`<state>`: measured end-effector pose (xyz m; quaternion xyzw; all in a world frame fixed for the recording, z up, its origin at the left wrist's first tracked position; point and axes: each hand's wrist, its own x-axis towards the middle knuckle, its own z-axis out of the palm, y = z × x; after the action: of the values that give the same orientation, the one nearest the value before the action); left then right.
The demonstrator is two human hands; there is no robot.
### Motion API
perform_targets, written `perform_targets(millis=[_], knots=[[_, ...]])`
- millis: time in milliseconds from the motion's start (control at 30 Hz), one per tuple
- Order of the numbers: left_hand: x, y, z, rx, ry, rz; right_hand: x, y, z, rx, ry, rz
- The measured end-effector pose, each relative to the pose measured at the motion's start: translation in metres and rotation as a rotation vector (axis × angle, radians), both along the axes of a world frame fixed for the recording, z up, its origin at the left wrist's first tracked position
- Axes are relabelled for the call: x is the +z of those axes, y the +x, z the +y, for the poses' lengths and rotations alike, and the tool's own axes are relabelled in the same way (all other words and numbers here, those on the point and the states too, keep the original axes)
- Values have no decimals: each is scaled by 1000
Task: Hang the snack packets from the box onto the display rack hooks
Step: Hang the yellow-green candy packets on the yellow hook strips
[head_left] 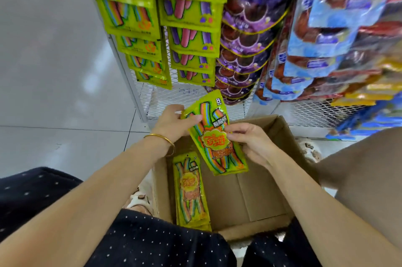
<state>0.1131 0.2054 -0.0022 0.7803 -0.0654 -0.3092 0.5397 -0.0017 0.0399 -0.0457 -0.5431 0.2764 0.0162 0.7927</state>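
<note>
One rainbow-candy packet (215, 136) is pinched between left hand (171, 124) and right hand (252, 142); if its hang hole is covered, the hook may be missed.

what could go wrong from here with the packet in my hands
1. Wrong hook: the held packet matches the rainbow column, but the purple-pink column beside it is the same green, so they are easy to confuse.
2. Slip: the left hand and right hand grip it only at the edges, so it could drop back into the box.
</note>
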Motion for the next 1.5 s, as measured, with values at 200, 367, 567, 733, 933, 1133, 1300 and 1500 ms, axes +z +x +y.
perform_targets(millis=[200, 367, 567, 733, 933, 1133, 1300, 1500], knots=[[73, 7, -5, -34, -122, -221, 86, 1, -1, 4, -210, -315], [155, 0, 2, -116, -172, -424, 188, 14, 16, -29, -539, -654], [284, 11, 17, -147, -218, -696, 313, 39, 30, -146, -949, -878], [400, 51, 10, 70, -275, -1090, 416, 77, 37, -248, -1075, -1057], [479, 112, -6, 324, -385, -1271, 494, 123, 39, -339, -1145, -1100], [514, 150, -15, 469, -365, -1300, 535, 173, 50, -422, -1282, -1109], [524, 163, -16, 495, -401, -1252, 552, 201, 62, -559, -1376, -1081], [527, 170, -13, 475, -452, -1185, 553, 215, 63, -627, -1485, -992]])
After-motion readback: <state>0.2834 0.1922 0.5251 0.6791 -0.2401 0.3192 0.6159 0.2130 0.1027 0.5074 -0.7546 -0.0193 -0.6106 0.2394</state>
